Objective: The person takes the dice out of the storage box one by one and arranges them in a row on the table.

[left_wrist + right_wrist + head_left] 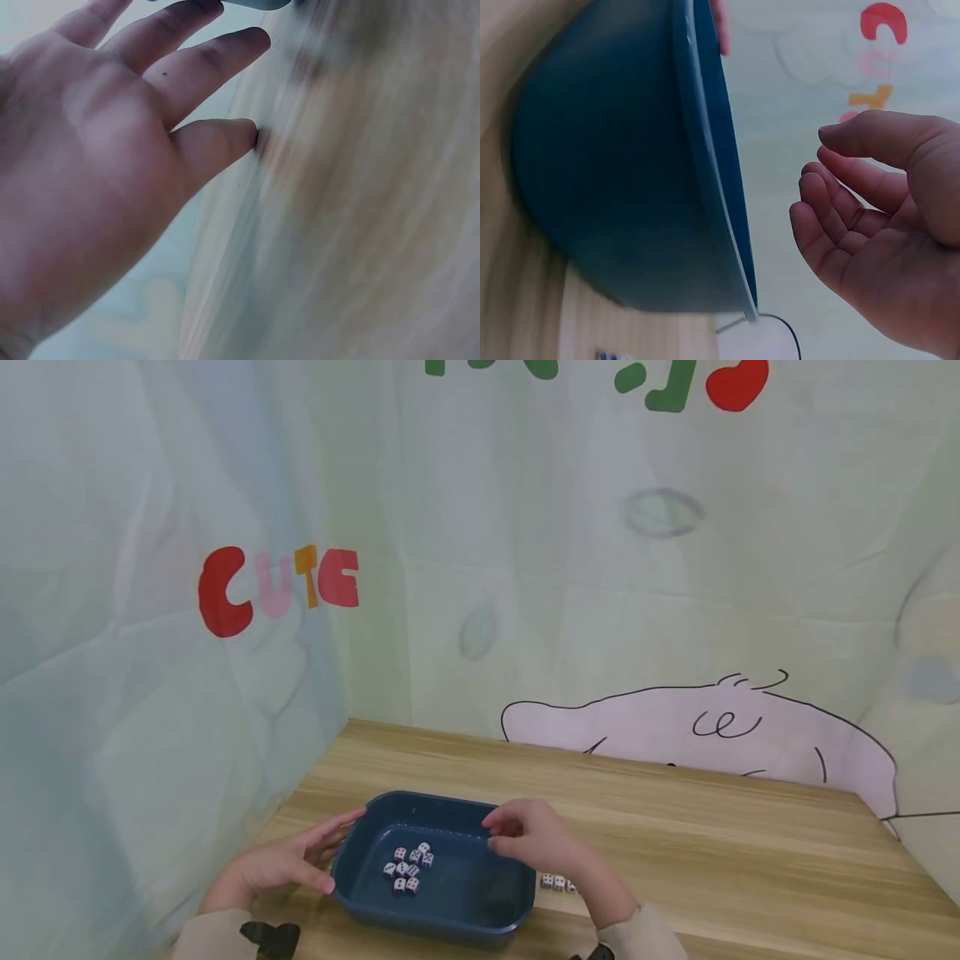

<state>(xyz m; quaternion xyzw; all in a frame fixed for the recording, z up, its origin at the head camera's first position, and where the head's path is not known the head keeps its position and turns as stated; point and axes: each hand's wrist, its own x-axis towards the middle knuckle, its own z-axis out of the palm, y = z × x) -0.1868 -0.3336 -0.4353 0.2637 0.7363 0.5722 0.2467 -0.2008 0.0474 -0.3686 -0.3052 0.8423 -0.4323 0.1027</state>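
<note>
A dark blue rectangular tray point(480, 885) holds several white dice point(402, 868) grouped in its left half. My left hand point(281, 864) is at the tray's left end, fingers spread and thumb near the rim; in the left wrist view the left hand point(112, 142) has nothing in its palm. Over the tray's right rim hovers my right hand point(536, 839), fingers loosely bent. The right wrist view has the right hand point(885, 217) apart from the tray wall point(615, 165), with no die seen between thumb and fingers.
More dice point(558, 883) stand in a row on the wooden table point(712, 852), just right of the tray and partly hidden by my right forearm. Printed cloth point(450, 527) hangs behind the table and along its left side.
</note>
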